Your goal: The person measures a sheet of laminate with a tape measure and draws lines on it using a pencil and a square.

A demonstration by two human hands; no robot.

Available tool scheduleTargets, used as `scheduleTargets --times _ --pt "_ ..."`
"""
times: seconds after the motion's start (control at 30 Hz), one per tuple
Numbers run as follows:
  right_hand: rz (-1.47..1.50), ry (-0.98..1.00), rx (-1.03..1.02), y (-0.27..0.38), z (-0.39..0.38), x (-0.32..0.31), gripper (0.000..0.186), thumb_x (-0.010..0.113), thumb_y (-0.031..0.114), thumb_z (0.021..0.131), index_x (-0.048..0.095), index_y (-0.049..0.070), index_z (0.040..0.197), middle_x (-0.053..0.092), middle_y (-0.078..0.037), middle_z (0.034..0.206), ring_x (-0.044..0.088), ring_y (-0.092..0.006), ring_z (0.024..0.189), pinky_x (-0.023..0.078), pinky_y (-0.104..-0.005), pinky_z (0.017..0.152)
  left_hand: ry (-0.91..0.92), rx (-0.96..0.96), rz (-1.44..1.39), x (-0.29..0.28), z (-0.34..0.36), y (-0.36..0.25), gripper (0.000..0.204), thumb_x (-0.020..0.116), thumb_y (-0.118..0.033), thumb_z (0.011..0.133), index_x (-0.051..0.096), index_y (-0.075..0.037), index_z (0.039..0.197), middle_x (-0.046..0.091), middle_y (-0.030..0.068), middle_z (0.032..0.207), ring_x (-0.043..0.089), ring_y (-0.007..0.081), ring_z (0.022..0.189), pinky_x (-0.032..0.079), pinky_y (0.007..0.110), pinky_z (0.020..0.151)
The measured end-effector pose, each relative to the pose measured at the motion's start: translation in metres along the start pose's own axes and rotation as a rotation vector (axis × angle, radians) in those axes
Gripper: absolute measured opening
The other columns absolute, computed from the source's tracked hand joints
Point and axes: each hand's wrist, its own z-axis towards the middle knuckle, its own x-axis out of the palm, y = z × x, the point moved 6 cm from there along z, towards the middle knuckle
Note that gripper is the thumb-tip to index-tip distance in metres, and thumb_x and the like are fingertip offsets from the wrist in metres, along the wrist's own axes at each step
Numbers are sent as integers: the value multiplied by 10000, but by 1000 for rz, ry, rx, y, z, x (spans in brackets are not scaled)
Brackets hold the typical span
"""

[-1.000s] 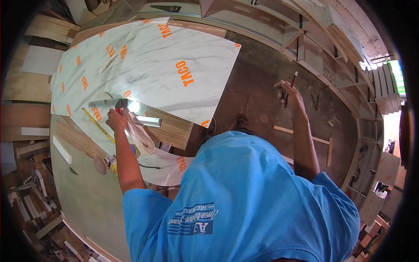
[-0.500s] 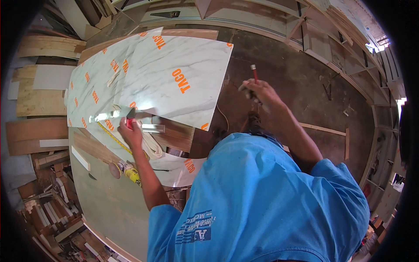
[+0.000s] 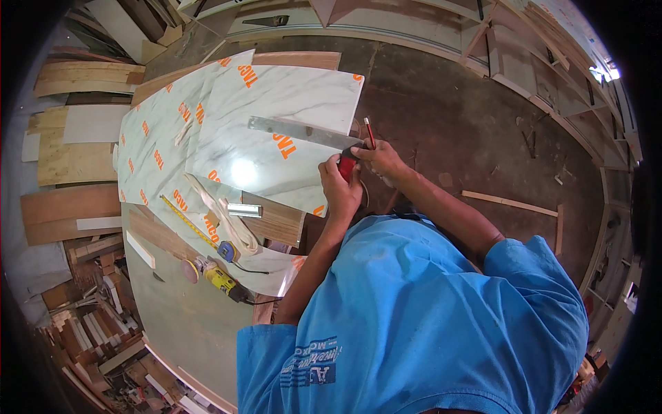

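Closed round the red handle of a try square [image 3: 296,129] is my left hand [image 3: 339,190], at the right edge of the marble-look sheet [image 3: 227,103]. The square's long metal blade reaches left across the sheet. My right hand [image 3: 386,162] is closed, with a red pencil [image 3: 369,132] sticking up between its fingers; its fingertips meet the dark end of the square's handle. Left of my hands lie a short metal profile [image 3: 245,210], a white cloth strip [image 3: 243,238], and a blue tape measure [image 3: 226,251] with its yellow blade drawn out. A yellow angle grinder [image 3: 221,279] lies nearer me.
Wooden boards [image 3: 72,159] and offcuts [image 3: 96,331] are piled along the left. A handsaw [image 3: 267,21] lies at the far side by white cabinet frames [image 3: 510,65]. Wooden strips [image 3: 510,202] lie on the dark floor to the right. A dark cord trails from the grinder.
My left hand has carried the square from the sheet's left part to its right edge. My right hand, with the pencil, has come left and down to meet it.
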Motion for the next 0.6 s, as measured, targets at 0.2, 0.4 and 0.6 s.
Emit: scheduleTargets --times 0.2,0.4,0.6 --pt "-47 -47 -36 -11 24 -22 155 699 180 941 670 41 1002 554 30 710 438 -64 564 332 -264 525 121 70 361 2 19 12 1009 841 -530 723 363 -51 1473 354 275 1431 355 447 1339 304 590 1089" --pt "63 -58 -27 -6 35 -15 155 704 187 941 667 44 989 543 42 690 428 -53 548 317 -256 502 257 98 520 13 41 38 1223 785 -701 671 237 -94 1580 126 295 1615 104 476 1509 120 654 1181" --pt "91 -57 4 -20 50 -27 143 708 170 938 684 35 978 550 39 675 430 -51 536 326 -255 494 226 129 513 24 47 40 1152 770 -649 719 244 -99 1585 115 300 1620 87 482 1514 101 660 1183"
